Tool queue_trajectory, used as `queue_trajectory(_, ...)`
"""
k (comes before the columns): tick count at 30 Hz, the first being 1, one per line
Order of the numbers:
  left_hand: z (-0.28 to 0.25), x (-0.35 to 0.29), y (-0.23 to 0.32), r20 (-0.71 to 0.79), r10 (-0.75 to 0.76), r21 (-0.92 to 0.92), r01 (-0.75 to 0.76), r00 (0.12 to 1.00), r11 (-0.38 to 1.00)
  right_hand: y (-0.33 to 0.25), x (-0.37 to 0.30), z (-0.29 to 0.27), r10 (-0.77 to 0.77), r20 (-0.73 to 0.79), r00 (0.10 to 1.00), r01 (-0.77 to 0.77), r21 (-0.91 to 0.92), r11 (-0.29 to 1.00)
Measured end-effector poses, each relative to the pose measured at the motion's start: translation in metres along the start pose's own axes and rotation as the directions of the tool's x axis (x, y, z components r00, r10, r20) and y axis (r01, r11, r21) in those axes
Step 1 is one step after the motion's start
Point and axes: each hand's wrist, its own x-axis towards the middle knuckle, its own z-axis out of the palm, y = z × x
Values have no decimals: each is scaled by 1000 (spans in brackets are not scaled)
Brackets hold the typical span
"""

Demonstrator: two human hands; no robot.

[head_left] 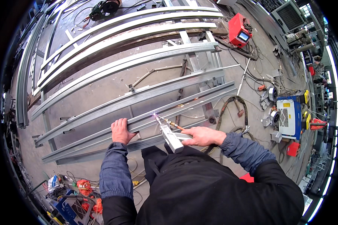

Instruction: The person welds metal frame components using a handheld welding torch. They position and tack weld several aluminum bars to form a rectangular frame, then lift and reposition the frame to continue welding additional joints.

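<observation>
Silver-grey, box-bodied metal torch (171, 139) is sitting in the right hand (202, 135), fingers closing around its handle. Slim nozzle is pointing forward and left; tip is ending at a long, silvery folded-metal rail (142, 120), right of the left hand (121, 131). Small violet-white glow is showing at the tip; orange streaks are shining farther right along the metal. Thin orange-copper tube (179, 127) is running alongside the nozzle.

Left hand is lying over the same rail, thumb standing apart; can't tell if the fingers are gripping. Blue-grey cloth sleeves are covering both forearms, black jacket above.

More straight, smooth, shiny rails (157, 88) are lying roughly parallel beyond, looking bowed in the fisheye. Silvery crossbars (193, 63) are running beneath them.

Grey, concrete-looking floor (109, 90) is showing between the rails, small pale scraps dotting it. Red boxy machine with a lit screen (239, 30) is standing far right. Blue-and-white metal cabinet (289, 116) is standing nearer on that side, thick dark hose (247, 112) looping between it and the rails. Orange plastic-looking bags (84, 186) are lying lower left among cables.
</observation>
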Motion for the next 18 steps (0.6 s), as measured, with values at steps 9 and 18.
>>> queue_trajectory(9,-2,0,-1,10,3,-6,-3,1000,1000,-12,0,4,43,10,999,-43,28,999)
queue_trajectory(18,-6,0,-3,17,18,-32,-18,1000,999,-38,-5,5,127,-11,992,-127,20,992)
